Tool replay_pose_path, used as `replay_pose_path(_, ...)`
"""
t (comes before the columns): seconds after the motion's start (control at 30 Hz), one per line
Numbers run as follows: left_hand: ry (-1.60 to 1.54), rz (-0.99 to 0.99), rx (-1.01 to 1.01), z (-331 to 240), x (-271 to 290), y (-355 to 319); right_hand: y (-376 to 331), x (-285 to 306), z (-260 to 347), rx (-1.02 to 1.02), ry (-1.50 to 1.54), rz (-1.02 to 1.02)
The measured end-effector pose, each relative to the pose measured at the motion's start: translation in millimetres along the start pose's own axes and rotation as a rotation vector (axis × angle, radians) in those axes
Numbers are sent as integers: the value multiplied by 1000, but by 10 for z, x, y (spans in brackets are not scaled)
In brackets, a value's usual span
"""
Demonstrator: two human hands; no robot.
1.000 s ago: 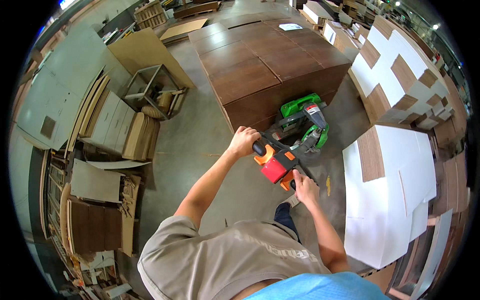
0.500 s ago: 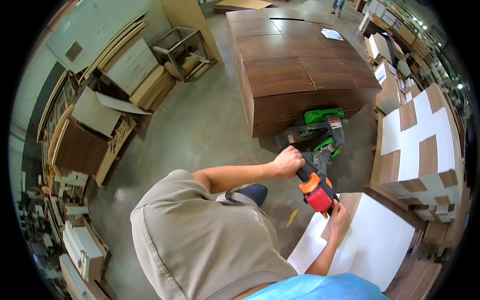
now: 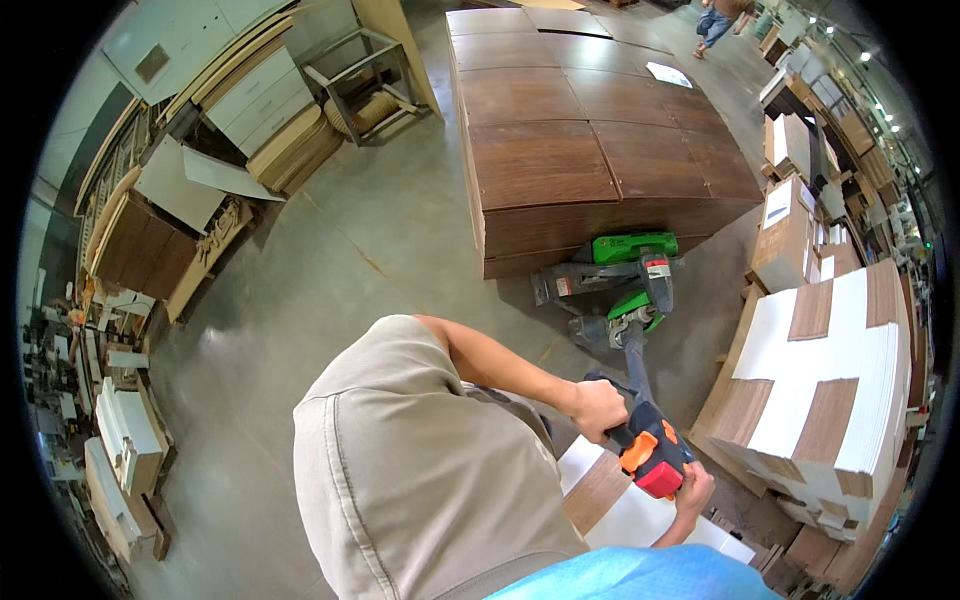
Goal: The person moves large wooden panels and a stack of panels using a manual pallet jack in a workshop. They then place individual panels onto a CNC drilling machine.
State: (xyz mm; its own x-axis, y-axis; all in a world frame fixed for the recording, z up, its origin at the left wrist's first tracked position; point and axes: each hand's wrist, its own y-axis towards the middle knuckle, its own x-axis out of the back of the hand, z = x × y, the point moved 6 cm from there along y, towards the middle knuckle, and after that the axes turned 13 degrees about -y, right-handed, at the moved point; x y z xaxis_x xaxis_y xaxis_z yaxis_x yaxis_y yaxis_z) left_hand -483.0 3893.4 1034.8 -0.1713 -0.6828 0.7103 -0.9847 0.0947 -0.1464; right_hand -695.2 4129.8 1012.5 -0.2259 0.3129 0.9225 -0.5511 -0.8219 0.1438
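Both my hands are on the control head of a pallet truck's handle, which is black with orange controls and a red end. My left hand is closed round the black grip on its left side. On the other side, my right hand holds the near right edge, its fingers partly hidden. A grey shaft runs from the head to the green and black pallet truck, which stands against the near end of a large stack of brown panels. The truck's forks cannot be seen.
White and brown boards lie low beside my legs. To the right stands a stack of white panels with brown patches. Wood offcuts and panels line the left side. A person is at the far back.
The handle head and both hands have shifted down and to the right in view, and the head has turned. The white boards by my legs show less. The distant person shows more fully.
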Motion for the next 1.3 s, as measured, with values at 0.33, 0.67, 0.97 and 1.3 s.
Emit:
replay_pose_path(0.33,-79,-210,133,421,961,1816,2448,230,-1344,147,57,119)
replay_pose_path(0.67,-89,-429,288,1175,2279,3462,5347,231,-2128,417,39,111)
replay_pose_path(0.97,8,-486,448,1962,3453,3892,7027,200,-1775,516,45,156)
replay_pose_path(1.3,68,-520,507,3068,4108,4377,8399,-298,-1720,612,60,94)
